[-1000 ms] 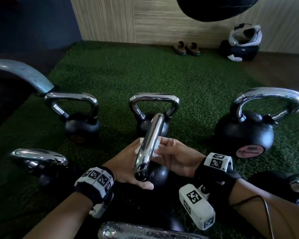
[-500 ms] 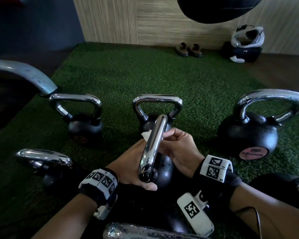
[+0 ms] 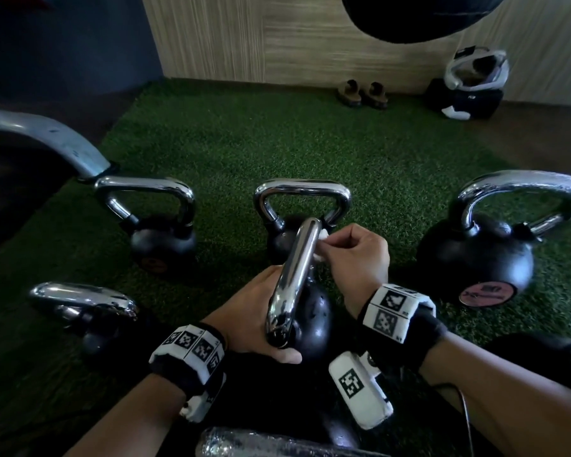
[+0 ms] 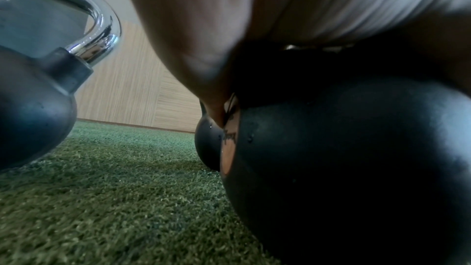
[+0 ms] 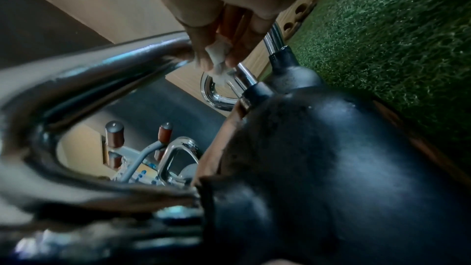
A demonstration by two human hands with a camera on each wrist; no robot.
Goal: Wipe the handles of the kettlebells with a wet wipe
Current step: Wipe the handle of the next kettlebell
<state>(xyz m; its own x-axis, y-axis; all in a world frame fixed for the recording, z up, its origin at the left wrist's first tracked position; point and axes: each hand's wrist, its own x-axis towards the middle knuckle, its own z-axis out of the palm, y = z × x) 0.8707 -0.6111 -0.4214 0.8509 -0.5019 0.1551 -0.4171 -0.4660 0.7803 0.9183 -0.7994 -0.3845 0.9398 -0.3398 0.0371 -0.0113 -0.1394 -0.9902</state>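
Now the right hand (image 3: pixel 353 255) has slid the wet wipe (image 3: pixel 322 240) farther up the handle (image 3: pixel 294 278).

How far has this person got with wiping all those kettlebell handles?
Done: nothing can be confirmed from shine alone. In hand: the left hand steadies the tilted black kettlebell; the right hand pinches a white wet wipe against its chrome handle. Left: possibly the other kettlebells on the green turf.

Left hand (image 3: pixel 254 311) lower centre, palm cupping kettlebell (image 3: pixel 310 321); right hand (image 3: pixel 353 255) centre frame, fingers curled, pinching wet wipe (image 3: pixel 322 237).
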